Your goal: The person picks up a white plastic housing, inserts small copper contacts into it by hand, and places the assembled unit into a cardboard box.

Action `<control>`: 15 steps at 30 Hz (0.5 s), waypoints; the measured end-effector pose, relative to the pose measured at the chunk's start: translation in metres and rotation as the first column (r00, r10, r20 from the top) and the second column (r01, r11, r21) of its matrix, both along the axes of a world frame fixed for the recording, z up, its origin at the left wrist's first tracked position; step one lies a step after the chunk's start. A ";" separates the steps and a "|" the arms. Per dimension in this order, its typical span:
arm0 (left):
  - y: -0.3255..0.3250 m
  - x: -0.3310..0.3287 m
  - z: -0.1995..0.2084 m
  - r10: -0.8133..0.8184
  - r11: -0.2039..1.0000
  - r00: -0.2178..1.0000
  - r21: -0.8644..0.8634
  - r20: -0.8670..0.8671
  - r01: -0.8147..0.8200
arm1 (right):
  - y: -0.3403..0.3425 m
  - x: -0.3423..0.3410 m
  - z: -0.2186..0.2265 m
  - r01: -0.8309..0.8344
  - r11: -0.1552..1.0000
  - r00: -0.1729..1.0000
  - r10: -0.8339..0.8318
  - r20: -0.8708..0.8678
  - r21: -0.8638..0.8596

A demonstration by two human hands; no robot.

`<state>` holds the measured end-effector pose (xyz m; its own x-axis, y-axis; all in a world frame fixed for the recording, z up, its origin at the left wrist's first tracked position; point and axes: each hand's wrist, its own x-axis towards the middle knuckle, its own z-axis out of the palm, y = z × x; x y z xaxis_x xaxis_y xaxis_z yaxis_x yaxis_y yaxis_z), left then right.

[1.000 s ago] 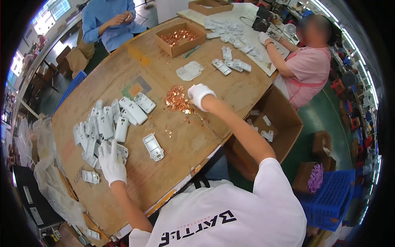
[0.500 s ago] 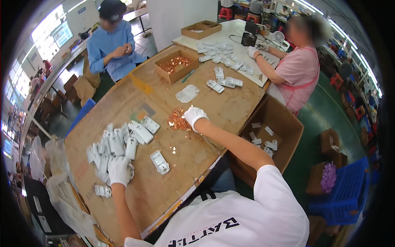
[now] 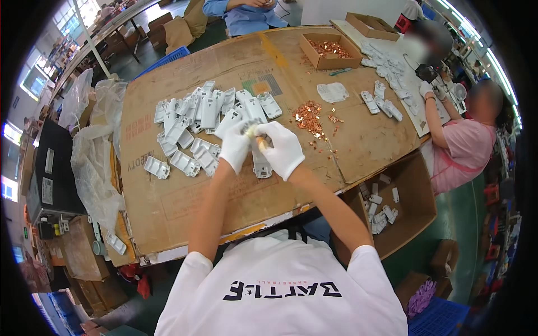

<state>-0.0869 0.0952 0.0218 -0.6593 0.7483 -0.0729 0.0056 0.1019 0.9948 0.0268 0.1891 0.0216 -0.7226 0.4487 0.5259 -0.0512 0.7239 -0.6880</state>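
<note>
— Left hand has come off the case pile and right hand off the copper heap; they now meet above the cardboard.
— Holding what?
— Left grasps a white case, mostly hidden, between them; right bends its fingers against it. Whether those pinch anything, I can't tell.
— How to do it well?
— I'd keep the case steady and bear lightly with the fingertips.
— Any writing?
— Faded print on the cardboard, bold letters on the shirt; none readable on the case.
</note>
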 end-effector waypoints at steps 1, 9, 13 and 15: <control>-0.005 0.002 -0.012 -0.026 0.999 0.996 0.040 0.089 0.023 | -0.002 -0.003 -0.007 0.025 0.998 0.999 -0.026 -0.025 -0.059; -0.012 0.024 -0.024 -0.201 0.961 0.914 0.253 0.353 0.114 | 0.006 0.007 -0.029 0.165 0.986 0.985 -0.164 0.045 -0.019; -0.004 0.033 -0.024 -0.060 0.981 0.996 0.186 0.063 0.047 | 0.006 0.002 -0.028 0.178 0.984 0.982 -0.178 0.060 0.019; -0.003 0.038 -0.020 -0.044 0.983 0.998 0.178 0.047 0.035 | 0.004 0.004 -0.026 0.204 0.978 0.977 -0.206 0.062 0.035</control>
